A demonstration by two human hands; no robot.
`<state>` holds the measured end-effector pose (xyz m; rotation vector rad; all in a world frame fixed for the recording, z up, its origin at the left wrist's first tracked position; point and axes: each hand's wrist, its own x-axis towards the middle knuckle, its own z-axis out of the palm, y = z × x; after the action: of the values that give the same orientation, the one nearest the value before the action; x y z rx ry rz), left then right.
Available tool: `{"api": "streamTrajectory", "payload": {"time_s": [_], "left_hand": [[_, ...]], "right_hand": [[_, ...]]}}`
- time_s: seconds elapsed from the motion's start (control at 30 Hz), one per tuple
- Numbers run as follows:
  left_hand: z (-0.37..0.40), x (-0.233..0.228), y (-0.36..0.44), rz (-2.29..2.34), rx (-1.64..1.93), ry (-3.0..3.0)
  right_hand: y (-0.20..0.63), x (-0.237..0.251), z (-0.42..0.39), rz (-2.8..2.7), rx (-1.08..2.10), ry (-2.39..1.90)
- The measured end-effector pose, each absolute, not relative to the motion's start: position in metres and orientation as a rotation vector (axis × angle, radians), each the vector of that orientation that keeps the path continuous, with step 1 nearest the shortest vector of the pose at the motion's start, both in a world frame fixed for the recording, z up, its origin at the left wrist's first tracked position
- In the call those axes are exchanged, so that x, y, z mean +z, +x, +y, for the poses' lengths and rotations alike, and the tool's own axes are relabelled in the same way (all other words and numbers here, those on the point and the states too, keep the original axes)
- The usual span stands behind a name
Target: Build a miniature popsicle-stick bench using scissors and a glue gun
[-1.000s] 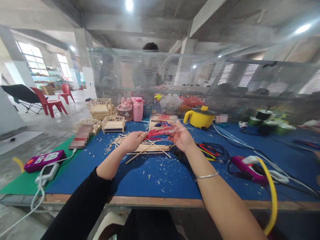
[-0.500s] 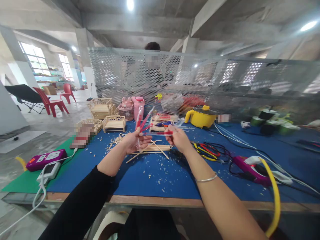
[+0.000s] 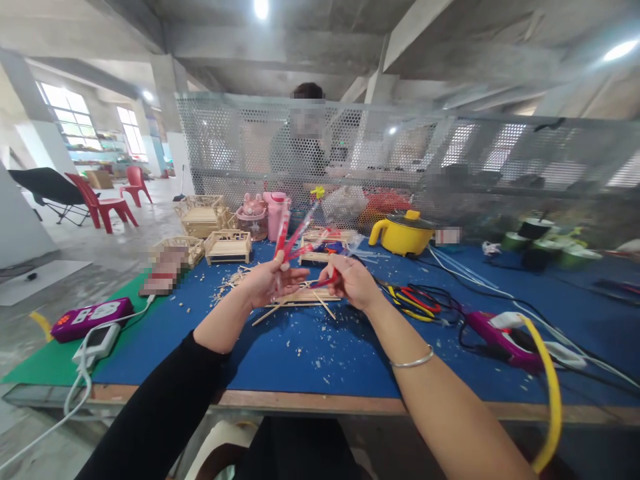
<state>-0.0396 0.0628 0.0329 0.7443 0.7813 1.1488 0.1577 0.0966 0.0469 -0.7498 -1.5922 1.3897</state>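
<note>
My left hand (image 3: 265, 285) is closed at thumb and forefinger around several clear-and-red plastic strips (image 3: 295, 235), which fan upward. Its other fingers stretch out to the right. Close beside it, my right hand (image 3: 353, 283) pinches a thin red strip (image 3: 330, 275), whose far end points toward the left fingers. Whether that strip is joined to the others I cannot tell. Below both hands lies a pile of thin wooden sticks (image 3: 320, 295), some crossed over the rest. Behind the hands is a small wooden frame (image 3: 313, 257) with red and blue items on it.
Small wooden bed-like models (image 3: 229, 248) stand at the back left, beside a pink bottle (image 3: 275, 217). A yellow pot (image 3: 404, 235) is at the back right. Pliers (image 3: 410, 303), cables and a purple power strip (image 3: 505, 341) lie on the right. Behind a perforated screen (image 3: 230, 133) is a person.
My right hand has drawn slightly down, and its red strip now slants where it ran level between both hands. The left hand's strips have tilted a little to the right.
</note>
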Motion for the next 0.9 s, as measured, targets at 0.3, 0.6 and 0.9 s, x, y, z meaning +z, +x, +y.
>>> {"api": "streamTrajectory", "payload": {"time_s": [0.3, 0.6, 0.9], "left_hand": [[0.058, 0.019, -0.012, 1.107, 1.009, 1.037], [0.035, 0.034, -0.028, 1.012, 0.451, 1.803], [0.041, 0.034, -0.028, 0.516, 0.878, 1.083]], "right_hand": [[0.142, 0.028, 0.102, -1.394, 1.022, -0.881], [0.155, 0.049, 0.086, -2.238, 0.465, -0.675], [0.131, 0.023, 0.085, -1.477, 1.977, -0.621]]}}
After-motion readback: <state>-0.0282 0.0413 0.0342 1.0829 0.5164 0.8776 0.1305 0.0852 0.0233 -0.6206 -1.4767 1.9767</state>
